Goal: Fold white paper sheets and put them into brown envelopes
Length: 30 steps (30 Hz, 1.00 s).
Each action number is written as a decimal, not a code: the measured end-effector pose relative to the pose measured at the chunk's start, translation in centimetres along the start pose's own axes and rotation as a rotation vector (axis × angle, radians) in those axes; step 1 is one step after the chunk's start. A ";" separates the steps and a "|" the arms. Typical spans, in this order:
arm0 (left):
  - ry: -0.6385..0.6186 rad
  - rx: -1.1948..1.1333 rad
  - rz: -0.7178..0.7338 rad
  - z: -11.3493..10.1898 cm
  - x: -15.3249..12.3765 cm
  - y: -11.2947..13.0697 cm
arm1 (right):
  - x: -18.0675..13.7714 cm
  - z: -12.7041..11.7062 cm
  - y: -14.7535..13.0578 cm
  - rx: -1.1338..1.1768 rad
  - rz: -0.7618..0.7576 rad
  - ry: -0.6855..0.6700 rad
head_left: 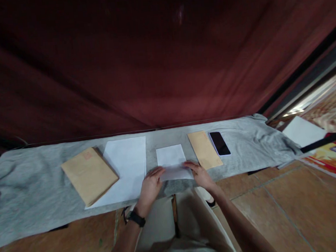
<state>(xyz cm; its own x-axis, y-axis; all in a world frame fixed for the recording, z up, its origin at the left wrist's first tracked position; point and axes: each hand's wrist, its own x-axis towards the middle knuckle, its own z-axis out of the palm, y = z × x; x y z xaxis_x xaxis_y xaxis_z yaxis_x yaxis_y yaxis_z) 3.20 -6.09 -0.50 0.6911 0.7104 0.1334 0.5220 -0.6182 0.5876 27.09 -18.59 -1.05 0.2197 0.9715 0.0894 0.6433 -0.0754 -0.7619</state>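
Observation:
A small white sheet of paper (171,156) lies on the grey cloth (41,160) in front of me, its near edge folded up. My left hand (151,184) presses the fold's left end with fingers flat. My right hand (198,172) rests on the fold's right end, fingers stretched along the paper. A black watch sits on my left wrist.
A stack of white sheets (124,165) lies left of the paper, with a brown envelope (89,174) overlapping it. A narrower brown envelope (204,149) and a black phone (219,143) lie to the right. A dark red curtain (150,57) hangs behind. Tiled floor lies below.

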 end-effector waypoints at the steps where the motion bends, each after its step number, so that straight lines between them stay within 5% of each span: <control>1: 0.010 -0.035 -0.050 -0.1 0.4 0.0 | -0.4 -0.4 -0.1 0.054 0.005 -0.010; 7: 0.061 -0.140 -0.233 -0.2 1.2 -0.1 | -1.1 -0.7 -0.5 0.188 0.044 0.055; 15: 0.193 -0.106 -0.341 0.2 2.2 0.3 | 1.7 1.2 -1.4 -0.079 0.292 0.238; 23: 0.341 0.113 -0.259 1.2 3.4 0.6 | 3.9 2.1 -1.6 -0.224 0.404 0.275; 30: 0.206 0.252 -0.421 0.8 4.7 1.3 | 5.4 2.2 -2.5 -0.456 0.468 0.186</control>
<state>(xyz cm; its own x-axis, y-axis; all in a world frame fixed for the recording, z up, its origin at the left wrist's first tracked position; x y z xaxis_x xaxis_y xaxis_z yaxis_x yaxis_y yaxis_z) 7.53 -3.82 0.22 0.2965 0.9502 0.0963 0.8546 -0.3090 0.4174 25.09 -12.64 -0.07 0.6463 0.7618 -0.0443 0.6858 -0.6053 -0.4041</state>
